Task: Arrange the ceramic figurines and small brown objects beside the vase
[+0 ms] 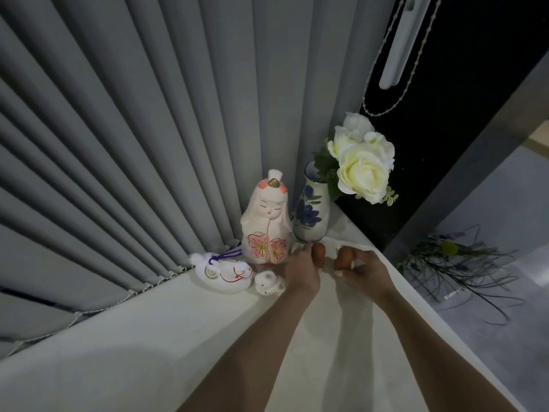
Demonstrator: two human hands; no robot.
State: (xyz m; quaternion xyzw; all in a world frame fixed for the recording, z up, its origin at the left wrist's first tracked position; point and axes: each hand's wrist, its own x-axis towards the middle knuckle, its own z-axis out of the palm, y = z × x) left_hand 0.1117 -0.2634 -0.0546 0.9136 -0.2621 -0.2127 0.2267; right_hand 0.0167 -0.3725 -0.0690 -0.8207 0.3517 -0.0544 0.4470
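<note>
A white vase point(310, 214) with blue flower painting holds pale roses point(364, 169) at the back of the white ledge point(148, 337). Left of it stands a tall pink-and-white ceramic doll point(266, 223). A lying white figurine point(221, 270) with a purple cord and a small white figurine point(269, 285) sit in front of the doll. My left hand point(301, 270) grips a small brown object point(318, 252) just in front of the vase. My right hand point(364, 267) pinches another small brown object point(344, 257) a little to its right.
Grey vertical blinds point(133, 159) hang behind the ledge, their bottom chain along its back edge. The ledge's right edge drops to a lower grey surface holding dried stems point(454, 263). A dark window pane point(445, 129) stands behind the roses.
</note>
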